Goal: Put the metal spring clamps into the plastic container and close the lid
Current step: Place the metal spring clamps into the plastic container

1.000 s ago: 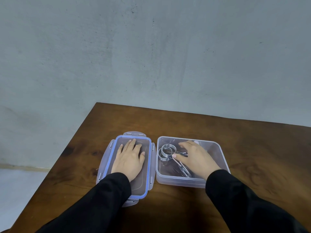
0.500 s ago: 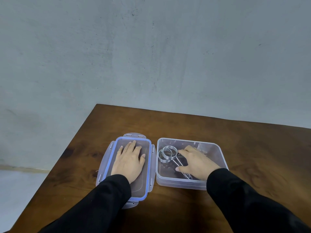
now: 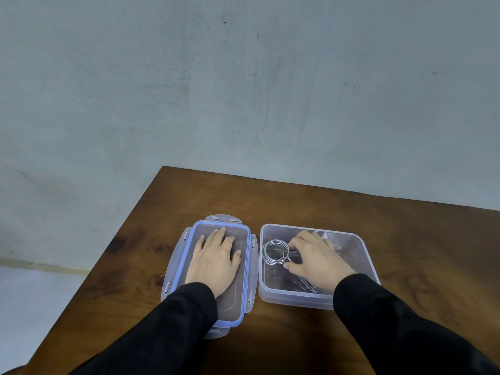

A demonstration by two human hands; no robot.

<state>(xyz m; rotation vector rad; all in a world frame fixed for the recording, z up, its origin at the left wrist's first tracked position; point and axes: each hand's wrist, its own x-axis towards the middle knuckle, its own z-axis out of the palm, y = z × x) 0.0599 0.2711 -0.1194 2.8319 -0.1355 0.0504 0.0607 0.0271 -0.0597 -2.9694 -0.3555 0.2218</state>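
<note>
A clear plastic container (image 3: pixel 364 246) stands open on the wooden table, with metal spring clamps inside. A coiled clamp ring (image 3: pixel 273 252) lies at its left side, and a wire handle end (image 3: pixel 308 285) shows near the front wall. My right hand (image 3: pixel 318 259) is inside the container, thumb and forefinger closed around the clamp's handles just right of the coil. It hides the rest of the clamps. The blue-rimmed lid (image 3: pixel 192 240) lies flat to the container's left. My left hand (image 3: pixel 216 259) rests flat on it, fingers spread.
The brown table (image 3: pixel 405 239) stretches right and back to a grey wall (image 3: pixel 243 104). Its left edge runs diagonally close to the lid, with pale floor (image 3: pixel 32 293) below. Lid and container sit side by side, almost touching.
My right hand drew back toward the container's front half a second ago and has now moved forward onto the clamp beside the coil. The left hand stays flat on the lid.
</note>
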